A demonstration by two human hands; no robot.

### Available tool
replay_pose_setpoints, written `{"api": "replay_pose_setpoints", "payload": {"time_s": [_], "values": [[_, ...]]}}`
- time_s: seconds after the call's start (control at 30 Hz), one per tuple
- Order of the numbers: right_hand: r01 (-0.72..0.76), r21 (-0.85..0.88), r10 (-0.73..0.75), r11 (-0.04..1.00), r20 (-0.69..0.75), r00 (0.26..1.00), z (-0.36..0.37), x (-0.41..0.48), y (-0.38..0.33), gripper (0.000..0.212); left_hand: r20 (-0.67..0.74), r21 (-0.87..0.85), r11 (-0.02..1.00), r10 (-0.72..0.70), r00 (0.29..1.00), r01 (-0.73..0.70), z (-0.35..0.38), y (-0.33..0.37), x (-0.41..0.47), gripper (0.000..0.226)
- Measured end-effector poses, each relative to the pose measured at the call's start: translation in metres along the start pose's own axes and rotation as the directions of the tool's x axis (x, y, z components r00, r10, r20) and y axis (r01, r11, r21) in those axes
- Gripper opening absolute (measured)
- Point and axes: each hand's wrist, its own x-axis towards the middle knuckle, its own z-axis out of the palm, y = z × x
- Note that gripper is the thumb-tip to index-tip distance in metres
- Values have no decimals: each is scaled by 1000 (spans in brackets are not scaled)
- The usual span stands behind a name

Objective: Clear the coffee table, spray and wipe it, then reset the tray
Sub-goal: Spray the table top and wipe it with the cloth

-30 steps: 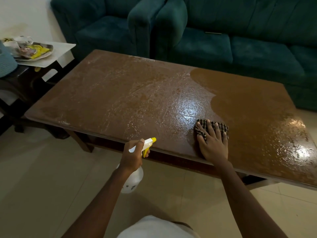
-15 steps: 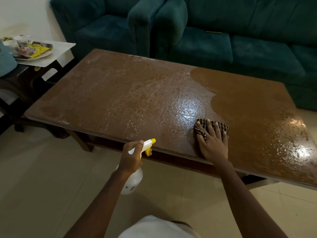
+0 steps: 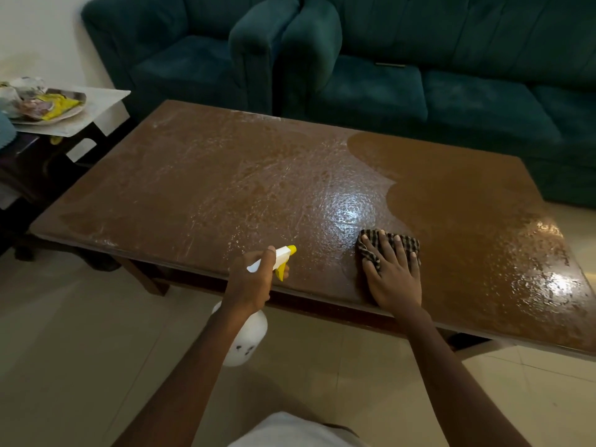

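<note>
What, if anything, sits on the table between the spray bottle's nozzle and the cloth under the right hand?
Nothing: in the head view only bare, wet-looking coffee table surface separates the spray bottle in the left hand from the checked cloth under the right hand.

Head view, sole camera: worn at head height, it looked forward and steeply down across the near long edge of the coffee table (image 3: 225,188), close above both forearms. Wide-angle bending showed at the margins. The teal sofa (image 3: 451,91) bounded the far side.
</note>
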Motion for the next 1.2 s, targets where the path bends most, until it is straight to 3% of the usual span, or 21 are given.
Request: {"api": "replay_pose_setpoints", "payload": {"time_s": [0.1, 0.2, 0.4, 0.47, 0.63, 0.73, 0.8, 1.0, 1.2], "values": [[12, 1, -12, 1000, 1, 1000, -3, 1, 4, 62, 16, 95, 994, -49, 999, 47, 3, 21, 14, 42], [-21, 1, 21, 1000, 15, 1000, -9, 17, 19, 54, 68, 134, 987, -96, 993, 86, 6, 38, 31, 58], [-128, 25, 126, 991, 51, 991, -25, 93, 23, 55, -8, 168, 980, -105, 994, 105, 8, 50, 54, 68], [-70, 0, 69, 998, 90, 994, -21, 110, -5, 56, -30, 156, 982, -107, 994, 110, 3, 50, 59, 68], [264, -22, -262, 964, 64, 963, 8, 75, -83, 57, -99, 129, 983, -122, 988, 134, -9, 57, 59, 60], [409, -35, -408, 912, 29, 913, 25, 22, -93, 59, -151, 134, 980, -129, 980, 150, -16, 60, 61, 54], [429, -28, -429, 903, -1, 903, 29, -5, -78, 57, -159, 139, 980, -119, 980, 141, -18, 60, 65, 58], [187, -75, -192, 980, -63, 979, 11, -19, 11, 58, -44, 171, 976, -127, 991, 132, -6, 68, 78, 69], [-97, -37, 96, 995, -32, 995, -18, 66, 40, 57, -1, 233, 965, -126, 992, 123, 6, 70, 89, 59]]}}
